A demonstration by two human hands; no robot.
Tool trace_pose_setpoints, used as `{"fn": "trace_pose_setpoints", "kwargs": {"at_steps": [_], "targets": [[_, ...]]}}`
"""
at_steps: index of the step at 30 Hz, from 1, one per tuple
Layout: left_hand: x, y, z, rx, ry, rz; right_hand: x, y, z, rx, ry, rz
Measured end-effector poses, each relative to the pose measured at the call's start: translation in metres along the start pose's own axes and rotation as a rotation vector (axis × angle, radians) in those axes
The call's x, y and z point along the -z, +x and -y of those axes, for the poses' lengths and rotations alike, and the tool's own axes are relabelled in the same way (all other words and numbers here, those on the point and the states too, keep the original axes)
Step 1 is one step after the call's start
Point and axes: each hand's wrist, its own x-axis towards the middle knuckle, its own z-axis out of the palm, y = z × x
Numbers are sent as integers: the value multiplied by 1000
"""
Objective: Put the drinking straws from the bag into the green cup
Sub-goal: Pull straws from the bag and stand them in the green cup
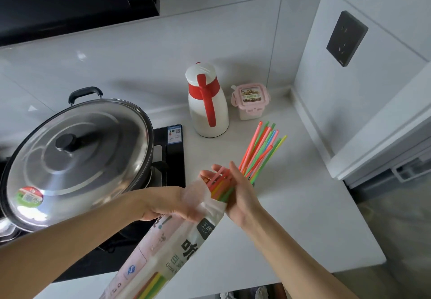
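Head view: left hand (170, 203) grips the bag (177, 247) near its mouth; right hand (240, 193) grasps straws (221, 186) sticking out of it. More straws fan upright just beyond, over the table (303, 217).

Bare bench (291, 224) lies open at right centre and lower right. A lidded pot (77, 159) fills the left; a flask (208, 107) and small container (250, 101) block the upper centre; walls close the right.
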Motion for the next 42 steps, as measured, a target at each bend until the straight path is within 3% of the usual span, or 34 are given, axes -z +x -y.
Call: {"fn": "trace_pose_setpoints", "kwargs": {"at_steps": [6, 17, 22, 31, 35, 42], "targets": [[-2, 1, 4, -172, -30, -175, -8, -23, 4, 61, -386, 29], [-15, -3, 3, -285, -37, -238, -31, -28, 17, 263, -353, -147], [-15, -6, 7, -347, -41, -257, -39, -34, 50, 398, -275, -90], [-21, -5, 4, -443, -78, -281, -62, -38, 75, 679, -438, -97], [-23, -1, 1, -473, -157, -338, -67, -39, 76, 573, -327, 54], [-22, 1, -3, -510, -223, -352, -65, -32, 65, 457, -490, -88]]}}
